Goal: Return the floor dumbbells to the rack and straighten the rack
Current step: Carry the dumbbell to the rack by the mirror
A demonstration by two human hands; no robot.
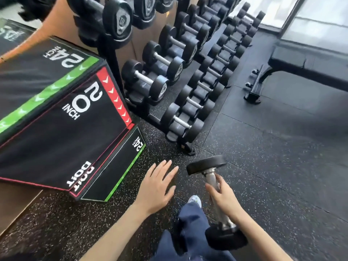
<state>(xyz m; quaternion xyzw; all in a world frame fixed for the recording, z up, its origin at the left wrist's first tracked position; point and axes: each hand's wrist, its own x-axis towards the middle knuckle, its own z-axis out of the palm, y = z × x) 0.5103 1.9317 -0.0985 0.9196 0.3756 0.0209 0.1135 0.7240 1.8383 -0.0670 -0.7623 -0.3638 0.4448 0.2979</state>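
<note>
Chrome-handled, one dumbbell (210, 177) hung in your right hand (224, 200), fingers curled round its grip above the rubber floor (263, 147), near the rack (111, 53). Your left hand (156, 187) hovered open. Far racked dumbbells (243, 21) blurred beyond counting; top row cut off.

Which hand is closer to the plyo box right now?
Left. The left hand is open, just right of the plyo box; the right hand is farther right, gripping the dumbbell by its handle.

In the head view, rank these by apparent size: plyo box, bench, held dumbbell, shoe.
1. Plyo box, by far the largest.
2. Bench and held dumbbell: look alike. The dumbbell is nearer and the frame cuts off the bench, so unranked.
3. Shoe.
</note>
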